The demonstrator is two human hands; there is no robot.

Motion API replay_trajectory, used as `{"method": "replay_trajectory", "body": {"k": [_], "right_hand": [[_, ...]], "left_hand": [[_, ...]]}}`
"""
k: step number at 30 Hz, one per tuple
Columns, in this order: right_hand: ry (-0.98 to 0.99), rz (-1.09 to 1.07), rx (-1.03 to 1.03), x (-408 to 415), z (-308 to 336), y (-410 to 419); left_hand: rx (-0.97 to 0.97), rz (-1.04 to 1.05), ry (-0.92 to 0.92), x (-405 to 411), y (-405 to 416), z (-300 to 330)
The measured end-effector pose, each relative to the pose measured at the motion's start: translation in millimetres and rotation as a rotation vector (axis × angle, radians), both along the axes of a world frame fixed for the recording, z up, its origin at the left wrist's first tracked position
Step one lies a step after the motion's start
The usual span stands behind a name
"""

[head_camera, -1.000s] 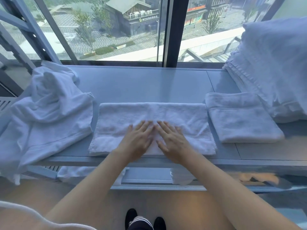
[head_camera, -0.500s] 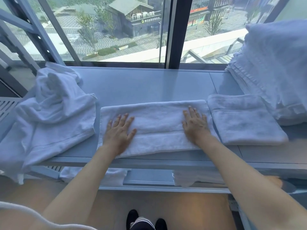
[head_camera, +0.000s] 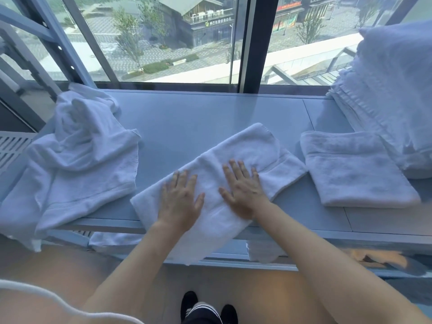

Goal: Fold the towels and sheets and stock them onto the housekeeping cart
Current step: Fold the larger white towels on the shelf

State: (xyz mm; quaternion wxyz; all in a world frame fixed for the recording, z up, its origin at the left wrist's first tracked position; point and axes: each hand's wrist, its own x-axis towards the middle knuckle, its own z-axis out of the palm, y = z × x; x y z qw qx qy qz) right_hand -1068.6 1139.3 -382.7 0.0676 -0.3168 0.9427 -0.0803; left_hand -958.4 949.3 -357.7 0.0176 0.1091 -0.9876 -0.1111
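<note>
- Towel [head_camera: 245, 157], white and folded into a long strip, lay slantwise across the middle of the frame on the grey ledge [head_camera: 187, 118], its far end pointing to the upper right and its near end hanging over the ledge's front edge.
- Left hand [head_camera: 180, 202] pressed flat on the lower-left part of the strip, fingers straight and slightly spread, gripping nothing.
- Right hand [head_camera: 243, 190] lay flat just beside it on the strip's middle, fingers likewise straight and spread — palm down, nothing pinched.
- Folded towel [head_camera: 355, 169], a neat white square, sat at the right of the frame, just beside the strip's far corner; whether the two touched could not be told.
- Stack of linen [head_camera: 388, 94] rose at the upper right edge, close behind that square and partly over its far corner.
- Crumpled heap of towels [head_camera: 81, 155] filled the left of the frame — draped over the ledge's front edge, apart from the strip.
- Window glass [head_camera: 163, 38] with a dark upright post [head_camera: 259, 43] ran along the top of the frame, behind the ledge.
- More white cloth [head_camera: 264, 251] showed on a lower shelf under the ledge, mostly hidden by the forearms.
- Dark shoes [head_camera: 208, 307] stood on the floor at the bottom centre, and a white cord [head_camera: 46, 298] curved across the lower left corner.
</note>
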Motion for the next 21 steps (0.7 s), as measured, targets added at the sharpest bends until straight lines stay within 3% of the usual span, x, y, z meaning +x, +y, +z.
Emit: {"method": "replay_trajectory", "body": {"k": [6, 16, 21], "right_hand": [[0.056, 0.396, -0.011, -24.5, 9.8, 27.5], [0.005, 0.207, 0.050, -18.4, 19.2, 48.7], [-0.003, 0.153, -0.050, 10.4, 4.3, 67.7]], "left_hand": [[0.018, -0.291, -0.043, -45.9, -17.9, -5.4], [0.140, -0.124, -0.073, -16.7, 13.5, -19.3], [0.024, -0.167, 0.041, 1.5, 28.0, -18.4]]}}
